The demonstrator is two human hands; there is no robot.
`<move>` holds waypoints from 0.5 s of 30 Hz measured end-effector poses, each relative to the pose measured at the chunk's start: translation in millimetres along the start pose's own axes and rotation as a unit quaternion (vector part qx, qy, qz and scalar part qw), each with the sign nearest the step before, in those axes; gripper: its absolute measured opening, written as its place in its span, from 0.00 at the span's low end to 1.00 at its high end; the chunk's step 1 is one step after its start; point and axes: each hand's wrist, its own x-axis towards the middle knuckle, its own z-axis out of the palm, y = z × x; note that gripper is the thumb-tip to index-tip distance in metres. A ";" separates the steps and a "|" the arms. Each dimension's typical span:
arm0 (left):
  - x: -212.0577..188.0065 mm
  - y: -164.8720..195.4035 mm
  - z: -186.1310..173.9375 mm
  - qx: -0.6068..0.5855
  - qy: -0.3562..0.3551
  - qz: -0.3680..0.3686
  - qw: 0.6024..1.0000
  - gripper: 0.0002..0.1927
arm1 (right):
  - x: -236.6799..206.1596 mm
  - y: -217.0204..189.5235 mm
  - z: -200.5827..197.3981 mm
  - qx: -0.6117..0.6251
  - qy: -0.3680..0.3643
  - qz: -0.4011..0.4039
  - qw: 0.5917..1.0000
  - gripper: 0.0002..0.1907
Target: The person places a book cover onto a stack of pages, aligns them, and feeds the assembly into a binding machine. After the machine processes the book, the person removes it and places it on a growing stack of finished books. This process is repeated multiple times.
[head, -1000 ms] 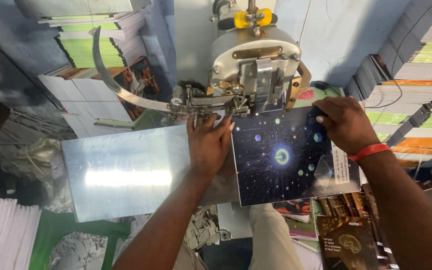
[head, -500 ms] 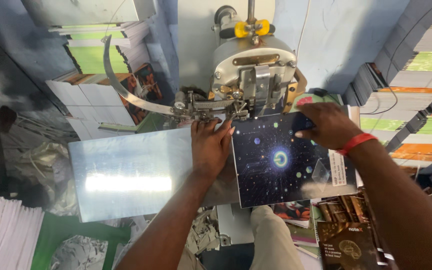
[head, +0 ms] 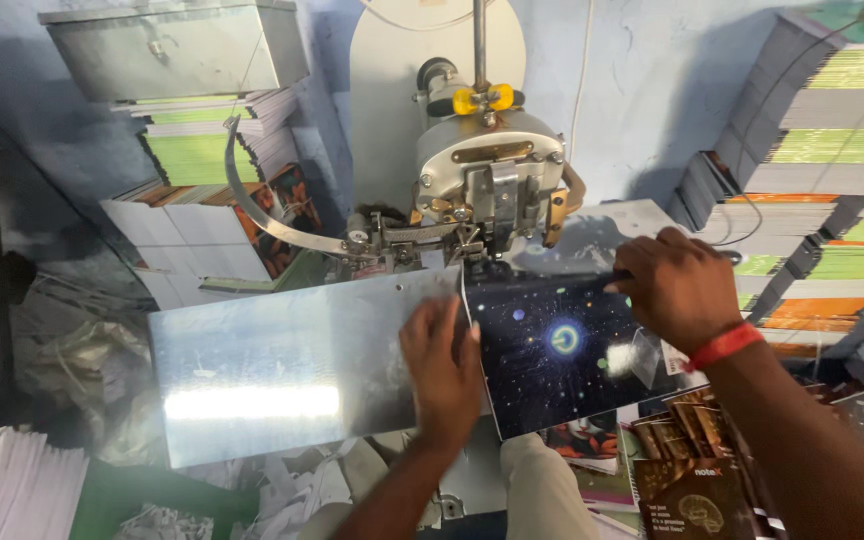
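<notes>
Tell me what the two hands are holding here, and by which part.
Both hands hold the dark glossy star-patterned booklet cover on the shiny metal machine table: the left hand presses flat on its left edge, the right hand grips its upper right corner.

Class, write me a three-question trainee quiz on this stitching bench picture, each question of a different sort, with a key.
1. True or false: the left hand lies flat at the left edge of the dark starry cover.
2. The right hand wears a wristband coloured: A blue, B red, C white?
3. Fill in: the cover rests on a shiny ___ table below the machine head.

Key: 1 true; 2 B; 3 metal.
</notes>
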 end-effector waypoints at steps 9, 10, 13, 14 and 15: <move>-33.1 93.7 67.6 -0.375 -0.108 -0.418 0.820 0.28 | -47.7 -41.3 -63.9 0.002 -0.012 0.037 0.999 0.09; -28.8 103.9 74.0 -0.388 -0.085 -0.407 0.823 0.29 | -53.9 -49.4 -71.3 0.008 0.001 0.033 0.999 0.07; -19.1 128.3 68.4 -0.412 -0.103 -0.556 0.714 0.33 | -71.2 -69.4 -91.7 0.031 0.057 0.047 0.997 0.03; -17.4 136.8 63.9 -0.409 -0.123 -0.630 0.648 0.34 | -78.7 -77.2 -97.5 0.024 0.032 0.060 0.997 0.05; -15.9 143.2 59.3 -0.431 -0.120 -0.626 0.639 0.34 | -85.5 -84.3 -101.5 0.015 0.007 0.073 0.997 0.07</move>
